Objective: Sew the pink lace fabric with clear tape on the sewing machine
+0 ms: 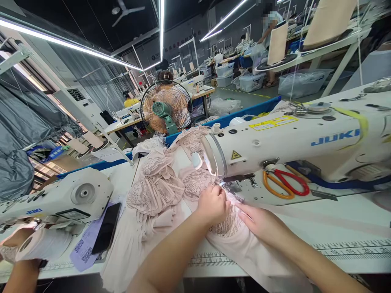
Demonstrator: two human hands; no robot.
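Note:
A pale pink lace garment lies under the head of a white sewing machine and hangs over the table's front edge. Close by the needle area, my left hand has its fingers curled down on the lace. My right hand grips the garment's edge just right of it, thumb and forefinger together. The needle and presser foot are mostly hidden behind my left fingers. More lace pieces are heaped left of the machine head, touching the cloth around my left forearm.
Scissors with red and orange handles hang under the machine arm. A phone rests on paper at left, beside a second machine where another person's hands work. A fan stands behind the table. A printed ruler runs along the front edge.

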